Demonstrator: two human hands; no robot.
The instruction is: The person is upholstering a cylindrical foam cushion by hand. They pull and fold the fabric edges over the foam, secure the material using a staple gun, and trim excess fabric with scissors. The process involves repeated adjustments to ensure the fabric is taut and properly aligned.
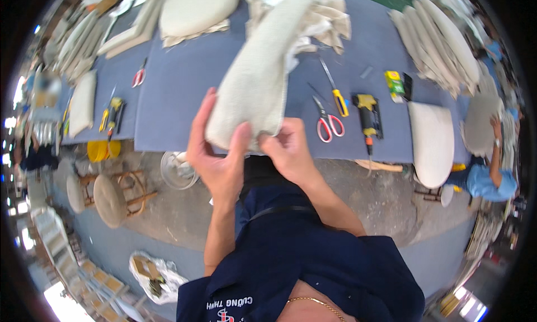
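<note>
A long cream fabric-covered cushion pad [254, 70] is tilted up over the near edge of the blue-grey table [173, 93], its far end by a heap of loose cream cloth [330, 17]. My left hand [218, 143] grips its near left corner, thumb on top and fingers round the side. At the near right corner, my right hand [288, 148] pinches the pad's edge with thumb and fingers. The underside of the pad is hidden. Right of my right hand lie red-and-white scissors [329, 121] and a yellow-handled screwdriver [339, 101].
A staple gun [367, 118] with a hose lies at the right, near a cream panel [432, 143] overhanging the edge. Stacked covered panels [436, 42] stand far right. Round stools [110, 200] and a bucket [178, 170] are below left. Another person [492, 176] works at the right.
</note>
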